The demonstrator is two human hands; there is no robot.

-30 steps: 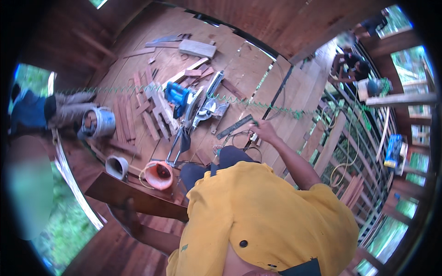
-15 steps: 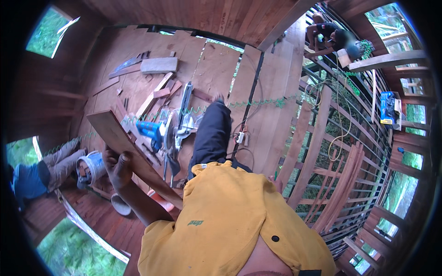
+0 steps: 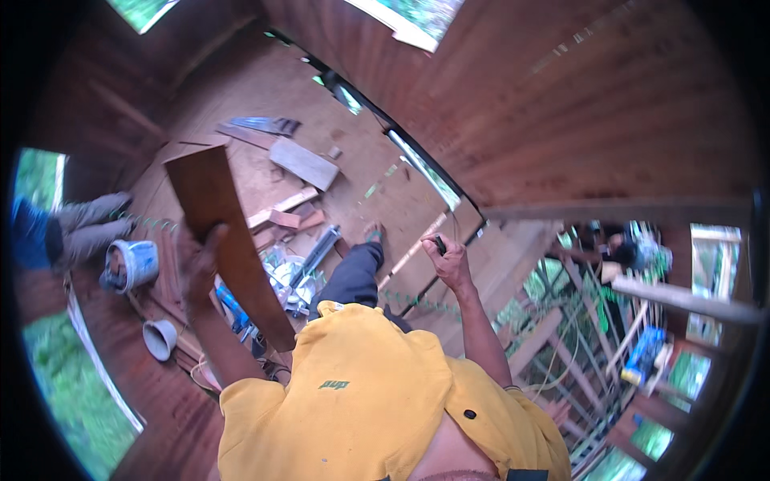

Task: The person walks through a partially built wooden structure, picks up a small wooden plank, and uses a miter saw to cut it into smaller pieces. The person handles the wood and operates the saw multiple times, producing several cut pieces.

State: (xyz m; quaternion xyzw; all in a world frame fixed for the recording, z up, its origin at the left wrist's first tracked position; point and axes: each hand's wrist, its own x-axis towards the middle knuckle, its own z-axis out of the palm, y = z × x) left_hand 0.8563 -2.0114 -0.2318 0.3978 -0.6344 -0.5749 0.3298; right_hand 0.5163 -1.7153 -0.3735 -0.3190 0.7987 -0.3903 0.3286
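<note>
My left hand (image 3: 200, 260) is closed round the edge of a flat brown wooden board (image 3: 241, 248), with the thumb across its face. The board slants from the upper left down to the front of my yellow shirt. Out in front of me on the right, my right hand (image 3: 454, 266) is raised and closed on a small black object (image 3: 439, 244); its kind cannot be made out. Behind the board, a mitre saw (image 3: 319, 248) with blue parts stands on the floor and is partly hidden.
Reddish wood offcuts (image 3: 297, 218) and a grey block (image 3: 303, 163) lie beyond the saw. To the left are a white bucket (image 3: 138, 263), a grey bowl (image 3: 160, 340) and a person (image 3: 36, 232). Another person (image 3: 622, 248) is near open floor framing (image 3: 573, 353) at right.
My right hand has come up into view with the small black object. My left hand still holds the board, now more upright. The view has turned, shifting the room around me.
</note>
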